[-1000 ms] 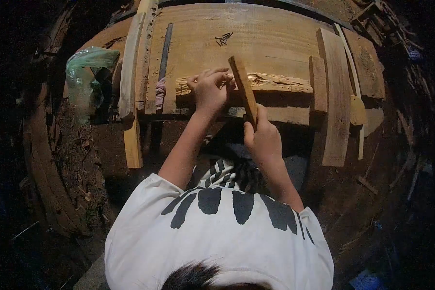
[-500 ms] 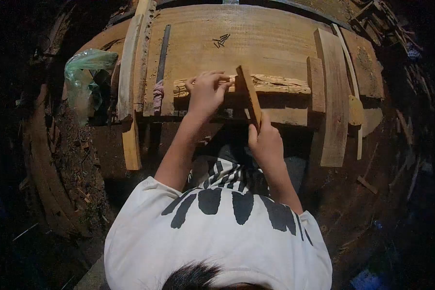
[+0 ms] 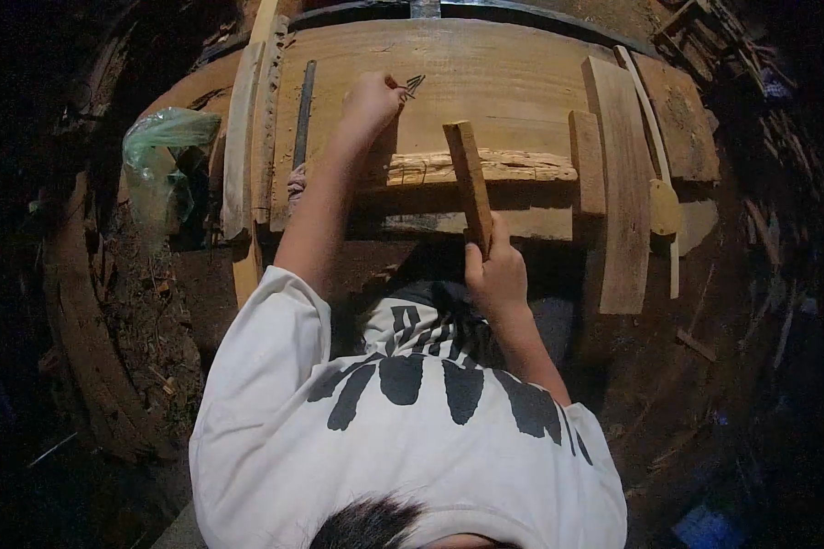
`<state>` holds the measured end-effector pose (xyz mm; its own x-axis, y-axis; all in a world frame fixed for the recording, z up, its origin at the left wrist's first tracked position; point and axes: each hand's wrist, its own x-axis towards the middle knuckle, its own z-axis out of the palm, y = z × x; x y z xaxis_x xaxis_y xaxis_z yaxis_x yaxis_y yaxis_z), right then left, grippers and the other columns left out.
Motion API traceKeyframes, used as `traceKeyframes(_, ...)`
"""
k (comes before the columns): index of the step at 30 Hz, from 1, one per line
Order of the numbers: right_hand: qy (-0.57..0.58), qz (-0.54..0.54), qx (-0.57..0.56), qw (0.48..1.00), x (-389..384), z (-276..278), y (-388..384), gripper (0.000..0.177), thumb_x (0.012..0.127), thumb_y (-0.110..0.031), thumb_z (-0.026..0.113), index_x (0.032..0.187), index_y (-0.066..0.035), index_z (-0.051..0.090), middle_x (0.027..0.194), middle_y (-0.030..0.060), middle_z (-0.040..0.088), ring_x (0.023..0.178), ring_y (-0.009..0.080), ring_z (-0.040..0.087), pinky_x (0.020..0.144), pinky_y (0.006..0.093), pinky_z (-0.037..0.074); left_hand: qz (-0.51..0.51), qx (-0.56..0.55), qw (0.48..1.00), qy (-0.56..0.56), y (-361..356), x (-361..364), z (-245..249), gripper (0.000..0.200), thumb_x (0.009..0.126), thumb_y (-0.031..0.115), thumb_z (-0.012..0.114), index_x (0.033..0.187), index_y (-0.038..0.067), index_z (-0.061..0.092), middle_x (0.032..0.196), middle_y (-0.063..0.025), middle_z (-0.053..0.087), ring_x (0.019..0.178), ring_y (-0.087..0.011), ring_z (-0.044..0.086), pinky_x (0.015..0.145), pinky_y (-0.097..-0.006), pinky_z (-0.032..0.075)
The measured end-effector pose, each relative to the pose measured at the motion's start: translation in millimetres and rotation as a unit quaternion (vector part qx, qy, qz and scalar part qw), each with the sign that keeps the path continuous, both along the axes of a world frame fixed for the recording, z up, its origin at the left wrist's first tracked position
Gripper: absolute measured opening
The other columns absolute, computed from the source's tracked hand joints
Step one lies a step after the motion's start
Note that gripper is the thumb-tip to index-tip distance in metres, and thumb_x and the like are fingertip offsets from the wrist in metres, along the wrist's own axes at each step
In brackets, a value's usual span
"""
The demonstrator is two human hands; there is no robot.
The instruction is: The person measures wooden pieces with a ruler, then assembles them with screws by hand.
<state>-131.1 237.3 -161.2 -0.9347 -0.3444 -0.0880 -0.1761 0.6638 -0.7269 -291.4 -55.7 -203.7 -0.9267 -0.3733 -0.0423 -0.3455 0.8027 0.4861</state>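
My left hand (image 3: 374, 99) is over the wooden bench top (image 3: 504, 73), its fingertips pinched at the edge of a small pile of dark nails (image 3: 415, 85). Whether a nail is between those fingers is too small to tell. In my right hand (image 3: 497, 270) is a short wooden stick (image 3: 468, 174), gripped at its lower end and tilted up over the bench's near edge. Behind the stick lies a long, rough, split piece of wood (image 3: 531, 166), running sideways near that edge.
A green plastic bag (image 3: 169, 146) hangs at the left beside upright boards (image 3: 243, 137). A dark rod (image 3: 305, 114) with cloth round its near end lies on the bench. At the right are a small block (image 3: 587, 165) and a long plank (image 3: 624, 183).
My left hand has moved from the rough wood up and away to the nails. The stick in my right hand is held a little lower, at nearly the same place.
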Motion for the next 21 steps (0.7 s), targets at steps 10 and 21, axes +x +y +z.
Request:
traceKeyframes(10,-0.043,-0.001,-0.035,0.998,-9.3,8.6,10.1,0.041,0.088,-0.018,0.056,0.124,-0.001,0.042,0.089,0.0287,0.065,0.084,0.0466,0.064,0.074,0.0531,0.053,0.008,0.146,0.989,-0.013,3.1,-6.6,-9.8,0.026,0.084,0.020,0.068,0.099,0.000,0.071,0.092,-0.0193,0.071,0.086,-0.0274,0.070,0.077,-0.0368,0.053)
traceKeyframes(21,-0.025,-0.012,0.022,0.999,-5.6,-1.1,15.0,0.039,0.089,-0.019,0.056,0.122,0.001,0.045,0.085,0.0283,0.066,0.082,0.0459,0.065,0.072,0.0525,0.053,0.003,0.264,0.959,0.107,81.9,111.6,53.0,0.017,0.083,0.012,0.064,0.098,0.008,0.072,0.093,-0.0044,0.072,0.091,-0.0163,0.067,0.088,-0.0326,0.046)
